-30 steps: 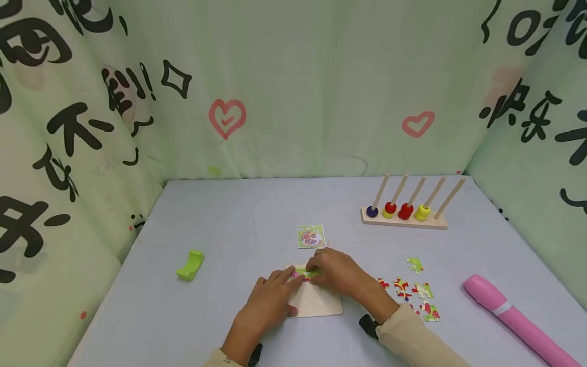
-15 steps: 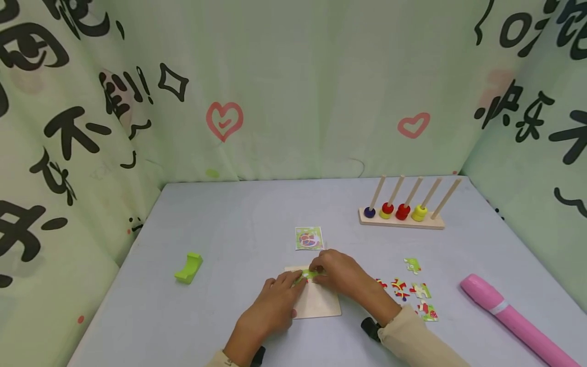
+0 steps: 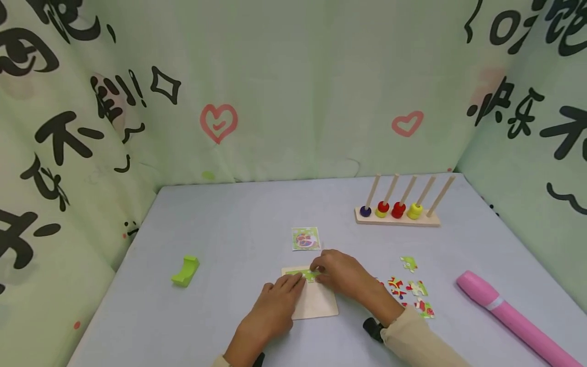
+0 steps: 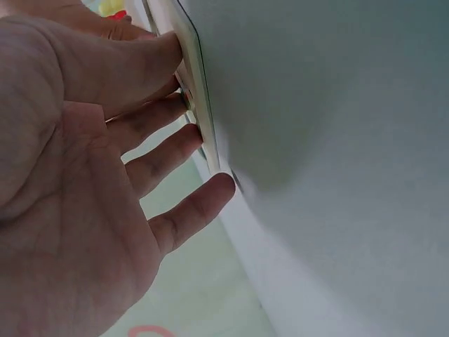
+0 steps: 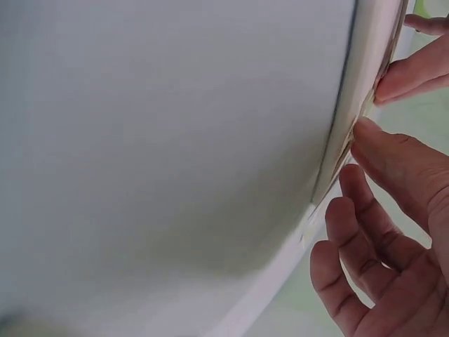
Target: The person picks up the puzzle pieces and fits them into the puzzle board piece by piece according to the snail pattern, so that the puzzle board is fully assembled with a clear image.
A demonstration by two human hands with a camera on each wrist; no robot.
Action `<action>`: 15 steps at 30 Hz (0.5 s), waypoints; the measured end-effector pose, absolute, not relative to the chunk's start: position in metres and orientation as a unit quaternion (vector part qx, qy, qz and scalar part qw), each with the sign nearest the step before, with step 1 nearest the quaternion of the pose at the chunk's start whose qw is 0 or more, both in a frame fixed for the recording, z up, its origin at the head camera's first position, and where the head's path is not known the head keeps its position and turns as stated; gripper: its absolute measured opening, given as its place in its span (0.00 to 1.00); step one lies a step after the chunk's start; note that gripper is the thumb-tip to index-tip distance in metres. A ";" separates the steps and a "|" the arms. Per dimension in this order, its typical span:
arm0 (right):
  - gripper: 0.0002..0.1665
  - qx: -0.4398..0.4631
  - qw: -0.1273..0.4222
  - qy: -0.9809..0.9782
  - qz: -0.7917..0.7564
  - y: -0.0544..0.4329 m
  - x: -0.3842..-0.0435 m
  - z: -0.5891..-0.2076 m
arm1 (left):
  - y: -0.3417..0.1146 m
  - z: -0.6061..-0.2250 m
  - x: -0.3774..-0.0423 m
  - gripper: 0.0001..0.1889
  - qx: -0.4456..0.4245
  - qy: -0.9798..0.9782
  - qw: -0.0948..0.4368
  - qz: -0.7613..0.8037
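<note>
Hands: two, both at one pale square board (image 3: 316, 304) on the white table (image 3: 238, 224).
Left hand (image 3: 274, 307): over the board's left side, fingertips reaching the green strip on it; fingers mostly straight, spread apart in the left wrist view, thumb tip against the board's edge.
Right hand (image 3: 345, 271): at the board's far right corner; fingers bent, thumb and forefinger at the green strip; cannot tell whether they pinch a piece or just press it.
Green strip (image 3: 312, 276): one, along the board's far edge; partly under the fingers, number of pieces in it cannot be told.
Loose pieces (image 3: 416, 288): a small cluster right of the board, partly behind the right forearm, so no sure count; one green piece (image 3: 409, 263) apart on the far side.
Picture card (image 3: 305, 238): one, just beyond the board.
Peg stand (image 3: 390, 222): one, far right; five pegs, rings on four of them: blue, red over yellow, red, yellow.
Green block (image 3: 185, 271): one, well left of the board.
Pink tube (image 3: 520, 321): one, right side, one white band.
Curtain hearts (image 3: 219, 124): two, red outlines.
</note>
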State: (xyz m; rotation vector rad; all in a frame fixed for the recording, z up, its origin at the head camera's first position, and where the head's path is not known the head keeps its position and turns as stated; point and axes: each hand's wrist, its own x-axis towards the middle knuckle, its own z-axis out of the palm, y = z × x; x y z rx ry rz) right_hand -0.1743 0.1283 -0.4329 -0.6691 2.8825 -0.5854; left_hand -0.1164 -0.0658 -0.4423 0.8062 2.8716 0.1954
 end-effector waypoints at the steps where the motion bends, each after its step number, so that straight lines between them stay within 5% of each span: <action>1: 0.11 -0.211 0.064 0.956 -0.192 0.132 -0.174 -0.432 | -0.066 -0.442 -0.116 0.38 0.268 0.958 0.074 0.066; 15: 0.16 -0.104 0.092 0.979 -0.146 0.260 -0.176 -0.401 | -0.066 -0.442 -0.116 0.33 0.258 0.959 0.080 0.085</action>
